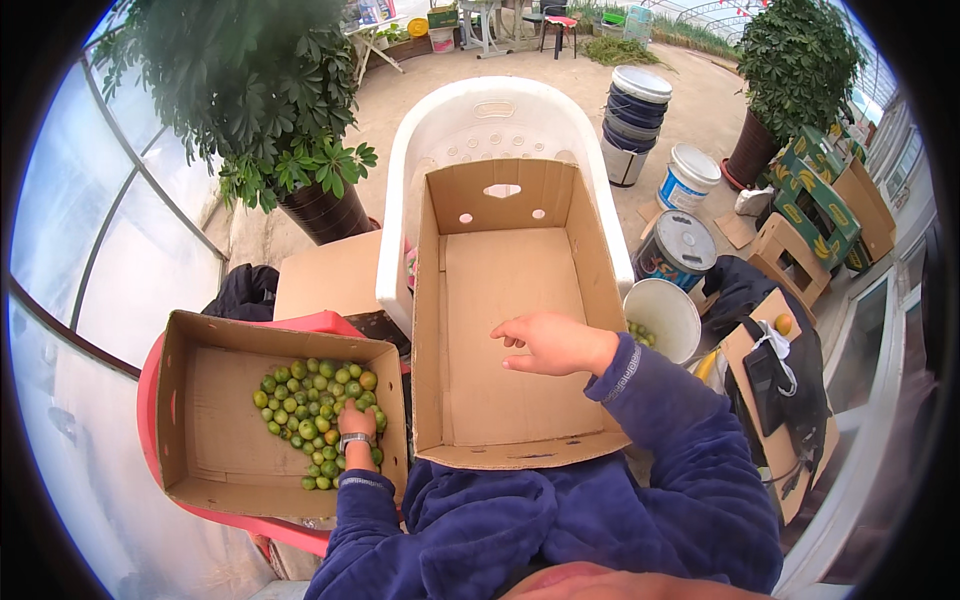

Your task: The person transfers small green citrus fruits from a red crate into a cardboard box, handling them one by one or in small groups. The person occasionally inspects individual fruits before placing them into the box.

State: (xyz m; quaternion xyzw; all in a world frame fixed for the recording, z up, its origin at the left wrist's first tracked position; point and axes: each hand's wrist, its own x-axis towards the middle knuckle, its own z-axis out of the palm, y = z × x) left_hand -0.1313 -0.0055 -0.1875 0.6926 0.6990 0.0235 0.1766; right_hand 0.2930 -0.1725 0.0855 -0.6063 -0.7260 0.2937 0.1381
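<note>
My left hand [355, 421], with a wristwatch [354, 439] on the wrist, reaches into a shallow cardboard box [225, 442] on my left. It rests among many small, mostly green tomatoes [308, 429], a few tinged orange. The fingertips are hidden, so whether they grip a tomato is unclear. Over a larger cardboard box [510, 300] in front of me hovers my right hand [551, 345], fingers loosely apart with nothing visible in them. No tomatoes show inside this larger box, which has cut-out holes in its far wall.
Under the left box is a red plastic chair [148, 420]; a white plastic chair [495, 90] surrounds the larger one. To the right stand an open white bucket [667, 315], a lidded paint bucket [679, 251] and stacked buckets [636, 120]. A potted plant [255, 97] rises front left.
</note>
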